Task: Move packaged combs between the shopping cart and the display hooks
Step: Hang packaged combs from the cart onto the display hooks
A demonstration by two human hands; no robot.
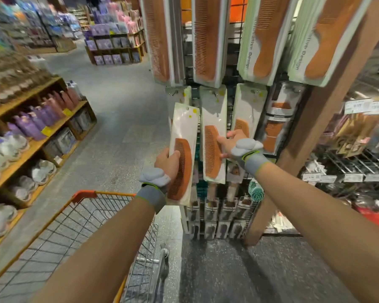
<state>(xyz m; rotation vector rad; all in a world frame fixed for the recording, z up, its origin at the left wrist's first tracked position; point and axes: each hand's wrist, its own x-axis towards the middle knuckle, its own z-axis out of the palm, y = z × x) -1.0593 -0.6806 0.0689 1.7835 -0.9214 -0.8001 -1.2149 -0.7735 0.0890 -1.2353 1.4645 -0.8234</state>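
My left hand (167, 161) grips a packaged brown comb (183, 154) by its lower half and holds it upright, off the hooks, just left of the display. My right hand (233, 144) touches the right edge of a second packaged comb (212, 136) that hangs from a display hook (214, 92), thumb on the pack; whether the fingers curl round it is hidden. More comb packs (247, 108) hang beside and above it. The orange-rimmed shopping cart (83, 194) stands below my left arm; its basket shows no packs.
A wooden post (319, 119) frames the display's right side, with wire racks of small goods (354, 158) beyond. Boxed brushes (219, 215) fill the display's bottom rows. A wooden shelf with purple bottles (37, 125) lines the aisle at left. Grey floor stretches ahead.
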